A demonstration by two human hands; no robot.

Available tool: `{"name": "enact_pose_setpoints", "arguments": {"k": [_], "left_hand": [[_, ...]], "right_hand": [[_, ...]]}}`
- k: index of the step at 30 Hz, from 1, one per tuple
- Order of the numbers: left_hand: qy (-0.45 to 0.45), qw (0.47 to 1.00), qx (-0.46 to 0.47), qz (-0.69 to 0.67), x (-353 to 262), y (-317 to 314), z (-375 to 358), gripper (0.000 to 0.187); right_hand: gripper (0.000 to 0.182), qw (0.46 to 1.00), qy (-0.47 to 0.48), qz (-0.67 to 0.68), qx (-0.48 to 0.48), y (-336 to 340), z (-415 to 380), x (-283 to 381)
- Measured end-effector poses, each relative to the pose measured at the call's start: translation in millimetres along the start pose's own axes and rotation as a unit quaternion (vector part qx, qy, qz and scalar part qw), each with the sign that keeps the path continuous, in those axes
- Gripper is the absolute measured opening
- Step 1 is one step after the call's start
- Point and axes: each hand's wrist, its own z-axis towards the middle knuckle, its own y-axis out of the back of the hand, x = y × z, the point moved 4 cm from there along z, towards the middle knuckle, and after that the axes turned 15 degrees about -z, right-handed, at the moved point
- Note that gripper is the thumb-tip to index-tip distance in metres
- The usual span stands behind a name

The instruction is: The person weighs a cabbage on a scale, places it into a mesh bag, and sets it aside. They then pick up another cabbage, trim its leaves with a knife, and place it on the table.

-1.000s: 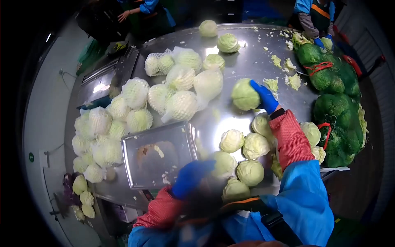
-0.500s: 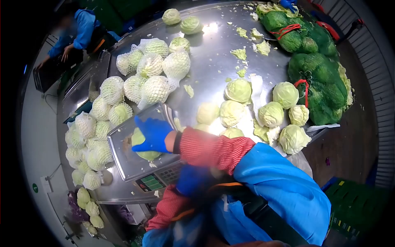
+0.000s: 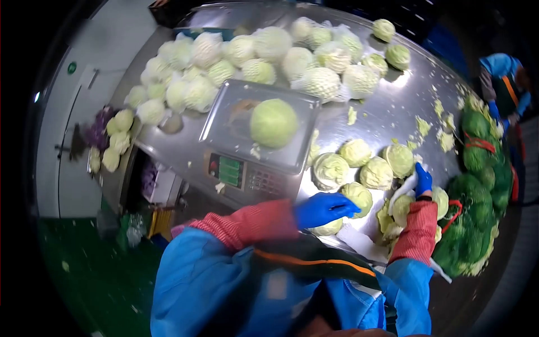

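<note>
A pale green cabbage (image 3: 274, 123) rests on the metal tray of the weighing scale (image 3: 224, 147), with neither hand on it. My left hand (image 3: 325, 210), in a blue glove, hovers with fingers stretched out and loosely together beside a loose cabbage (image 3: 357, 199); nothing shows in it. My right hand (image 3: 424, 181), also blue-gloved, is closed at the upper end of a white net sleeve (image 3: 405, 190); its fingertips are partly hidden. Around that sleeve lie bare cabbages, among them one by my right hand (image 3: 398, 160) and one beneath my right forearm (image 3: 401, 210).
Many cabbages in white foam nets (image 3: 323, 83) stand behind and left of the scale. Green mesh sacks of cabbages (image 3: 463, 216) with red ties line the right edge. Leaf scraps (image 3: 446, 140) litter the steel table (image 3: 387, 121). Another person (image 3: 502, 84) works at the far right.
My right hand has let go of the cabbage on the scale and moved right to the white sleeve. My left hand has come up beside the loose cabbages. The view has swung round.
</note>
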Motion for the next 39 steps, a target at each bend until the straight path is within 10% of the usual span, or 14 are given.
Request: {"name": "enact_pose_setpoints", "arguments": {"k": [4, 10, 15, 22, 24, 26, 27, 28, 31, 35, 36, 38, 39], "left_hand": [[-0.057, 0.988, -0.048, -0.135, -6.0, 0.0, 28.9, 0.028], [-0.226, 0.951, -0.208, -0.027, -47.0, -4.6, 61.6, 0.054], [-0.045, 0.97, -0.192, -0.145, -38.6, 26.0, 49.6, 0.028], [-0.206, 0.923, -0.183, -0.27, -28.4, 48.4, -4.2, 0.033], [-0.146, 0.911, -0.215, -0.32, -13.8, 49.8, -15.3, 0.037], [0.071, 0.752, -0.194, -0.626, -27.7, 44.9, -31.6, 0.038], [0.02, 0.895, -0.16, -0.416, -33.8, 54.5, -43.3, 0.04], [-0.032, 0.931, -0.15, -0.332, -24.5, 56.5, -47.6, 0.036], [-0.174, 0.942, -0.179, -0.226, 39.3, 56.1, -32.8, 0.023], [-0.108, 0.782, -0.124, -0.601, 19.0, 72.1, -67.8, 0.036], [-0.091, 0.719, -0.113, -0.68, 17.0, 77.8, -75.2, 0.04], [-0.099, 0.838, -0.177, -0.506, 22.0, 95.9, -88.4, 0.046], [-0.087, 0.835, -0.177, -0.513, 49.5, 101.7, -93.6, 0.045]], "right_hand": [[0.03, 0.956, 0.255, -0.045, -0.14, 26.2, -115.3, 113.5], [0.045, 0.897, 0.431, 0.095, -0.017, -0.4, -270.9, 248.0], [0.038, 0.907, 0.385, 0.144, 0.086, -34.6, -292.7, 252.9], [0.004, 0.914, 0.31, 0.134, 0.225, -81.6, -302.0, 232.9], [0.005, 0.907, 0.391, 0.068, 0.14, -90.9, -314.6, 238.0], [0.006, 0.795, 0.586, -0.113, -0.11, -80.6, -341.5, 261.6], [0.006, 0.757, 0.629, -0.117, -0.132, -72.8, -357.0, 273.5], [0.005, 0.716, 0.67, -0.123, -0.152, -69.1, -371.4, 281.1], [0.011, 0.855, 0.44, 0.13, 0.242, -93.5, -373.8, 265.4], [0.03, 0.755, 0.123, 0.35, 0.54, -149.0, -378.3, 242.2], [0.034, 0.765, 0.133, 0.289, 0.56, -168.5, -368.5, 217.9], [0.032, 0.739, 0.343, 0.053, 0.577, -158.0, -392.9, 240.1], [0.031, 0.728, 0.238, 0.083, 0.638, -156.8, -402.7, 243.0]]}}
